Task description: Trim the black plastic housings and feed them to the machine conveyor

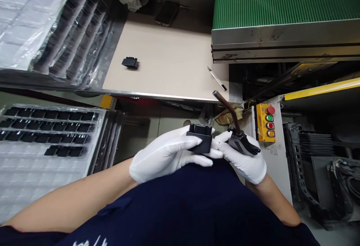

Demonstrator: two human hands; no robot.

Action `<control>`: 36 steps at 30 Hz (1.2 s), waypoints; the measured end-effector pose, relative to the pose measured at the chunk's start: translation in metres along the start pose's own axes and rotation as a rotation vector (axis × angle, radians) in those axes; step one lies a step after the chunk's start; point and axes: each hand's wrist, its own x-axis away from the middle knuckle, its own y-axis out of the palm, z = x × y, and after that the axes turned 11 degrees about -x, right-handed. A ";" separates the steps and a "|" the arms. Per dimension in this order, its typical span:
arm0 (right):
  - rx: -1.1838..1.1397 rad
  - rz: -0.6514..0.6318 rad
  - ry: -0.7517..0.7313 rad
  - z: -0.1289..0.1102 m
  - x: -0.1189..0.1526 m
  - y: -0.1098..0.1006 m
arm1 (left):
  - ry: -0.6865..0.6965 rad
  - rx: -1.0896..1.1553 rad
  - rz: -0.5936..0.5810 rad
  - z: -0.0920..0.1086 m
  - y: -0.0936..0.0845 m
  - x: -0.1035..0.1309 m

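Note:
Between the thumb and fingers of my left hand (171,150), in a white glove, is a black plastic housing (200,138) with raised blocks along its top. My gloved right hand (247,159) is closed around a gas torch (240,143) with a black-and-grey body. Its bent, heat-browned metal tube points up and to the left, past the housing. No flame shows at the tip. The fingertips of my right hand are close to the housing's right side; whether they touch it I cannot tell. A similar black housing (130,63) lies on the beige worktop (168,58).
A utility knife (217,78) and a dark phone (167,13) lie on the worktop. Stacked trays (70,39) stand at upper left. A lower tray (36,174) holds several black parts. At right are a green ribbed conveyor belt (281,6) and a yellow button box (266,123).

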 end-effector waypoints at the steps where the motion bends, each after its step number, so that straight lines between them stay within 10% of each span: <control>1: 0.000 -0.002 0.007 -0.001 0.001 0.001 | -0.005 -0.003 -0.003 0.000 0.000 0.000; 36: 0.057 0.118 -0.136 -0.001 -0.011 0.007 | -0.044 -0.213 0.078 -0.011 -0.003 0.007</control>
